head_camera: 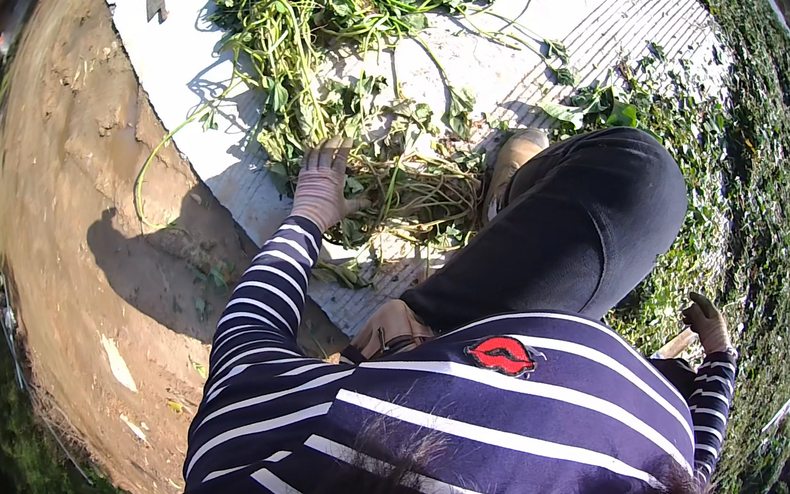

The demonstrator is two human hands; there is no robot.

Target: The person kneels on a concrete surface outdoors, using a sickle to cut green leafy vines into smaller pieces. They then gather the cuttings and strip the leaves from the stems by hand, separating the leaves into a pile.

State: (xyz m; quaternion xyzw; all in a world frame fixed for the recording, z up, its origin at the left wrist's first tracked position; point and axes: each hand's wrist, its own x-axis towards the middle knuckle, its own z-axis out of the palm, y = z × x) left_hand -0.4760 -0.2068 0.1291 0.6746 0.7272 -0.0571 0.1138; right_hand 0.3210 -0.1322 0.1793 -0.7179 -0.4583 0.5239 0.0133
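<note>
My left hand (323, 187), in a dirt-stained glove, reaches forward onto a heap of cut leafy vines (425, 190). Its palm faces down, the thumb stands apart from the fingers, and the fingertips touch the leaves. A larger mass of green vines with long stems (333, 21) lies just beyond. Far to the right, beside my body, my right hand (707, 324), also gloved, is curled around what looks like a light wooden handle (675, 344). The other end of that handle is hidden behind my striped shirt.
Under the vines lies pale ridged concrete (603, 5). Bare brown soil (83, 238) borders it on the left. Scattered leaves (739, 214) cover the ground at right. My bent knee (617, 208) and shoe (516, 162) are right beside the heap. A single stem (147, 183) trails over the soil.
</note>
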